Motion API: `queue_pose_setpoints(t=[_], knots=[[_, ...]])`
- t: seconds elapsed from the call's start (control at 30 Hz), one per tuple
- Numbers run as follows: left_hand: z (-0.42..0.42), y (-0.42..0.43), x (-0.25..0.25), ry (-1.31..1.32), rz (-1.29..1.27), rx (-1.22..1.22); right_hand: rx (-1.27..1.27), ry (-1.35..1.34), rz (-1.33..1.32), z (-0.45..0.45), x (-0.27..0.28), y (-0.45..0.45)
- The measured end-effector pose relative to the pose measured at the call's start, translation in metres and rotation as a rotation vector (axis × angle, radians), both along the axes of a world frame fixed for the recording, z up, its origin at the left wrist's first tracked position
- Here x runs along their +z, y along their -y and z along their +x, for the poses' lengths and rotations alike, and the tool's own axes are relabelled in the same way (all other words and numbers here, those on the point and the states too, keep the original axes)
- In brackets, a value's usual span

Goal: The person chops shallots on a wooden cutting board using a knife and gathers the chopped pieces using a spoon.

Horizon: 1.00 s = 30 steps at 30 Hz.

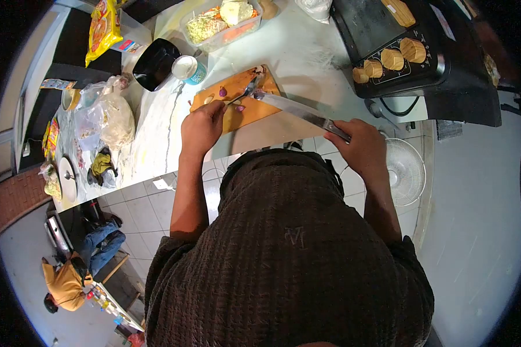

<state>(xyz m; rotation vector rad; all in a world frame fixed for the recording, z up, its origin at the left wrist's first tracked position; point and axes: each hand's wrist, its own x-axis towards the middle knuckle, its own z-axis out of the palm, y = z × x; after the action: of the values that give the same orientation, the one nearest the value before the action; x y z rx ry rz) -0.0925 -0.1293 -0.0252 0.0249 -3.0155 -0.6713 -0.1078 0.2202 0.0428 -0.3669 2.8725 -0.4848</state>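
Note:
My right hand (362, 146) is wrapped round the handle of a large kitchen knife (298, 113), its blade slanting up and left over the wooden cutting board (243, 120). My left hand (202, 127) is closed at the board's left side on a slim metal utensil (250, 87), a fork or spoon; I cannot tell which. The utensil's far end lies close to the knife tip. Small purple shallots (223, 91) and pieces of them lie on the board around the left hand. Small bits sit at the board's far corner, too small to name.
Behind the board stand a blue-labelled cup (198, 72), a black bowl (156, 65) and a clear container (226, 34) of shredded vegetables. A black stove with wooden knobs (392, 59) is at right. Plastic bags (113, 115) lie left. A fan (395, 173) and another person (69, 280) are beyond the counter.

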Motion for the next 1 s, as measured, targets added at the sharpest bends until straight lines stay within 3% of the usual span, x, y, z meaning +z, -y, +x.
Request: queue_pose_setpoints(t=[0.23, 0.3, 0.43, 0.63, 0.67, 0.7, 0.77, 1.0], knots=[[-0.004, -0.001, 0.005, 0.008, 0.108, 0.057, -0.078, 0.025, -0.017, 0.005, 0.002, -0.011], [-0.005, -0.006, 0.009, 0.085, 0.373, 0.086, -0.087, 0.022, -0.026, 0.007, -0.004, -0.006], [-0.003, -0.013, 0.001, 0.087, 0.488, -0.001, -0.094, -0.011, -0.034, 0.01, -0.006, 0.007], [-0.001, -0.014, 0.0, 0.087, 0.314, 0.031, -0.092, -0.084, 0.011, 0.016, 0.0, 0.004], [-0.001, -0.01, -0.004, 0.07, 0.187, 0.044, -0.09, -0.084, 0.012, 0.016, 0.004, 0.003], [-0.001, -0.007, -0.005, 0.051, 0.06, 0.057, -0.107, 0.002, 0.053, 0.014, 0.011, 0.002], [-0.001, -0.003, -0.004, 0.008, 0.071, 0.058, -0.123, 0.088, 0.097, 0.01, 0.019, 0.001], [0.0, 0.004, 0.005, -0.148, -0.155, 0.008, -0.281, 0.254, -0.149, 0.005, 0.01, 0.002]])
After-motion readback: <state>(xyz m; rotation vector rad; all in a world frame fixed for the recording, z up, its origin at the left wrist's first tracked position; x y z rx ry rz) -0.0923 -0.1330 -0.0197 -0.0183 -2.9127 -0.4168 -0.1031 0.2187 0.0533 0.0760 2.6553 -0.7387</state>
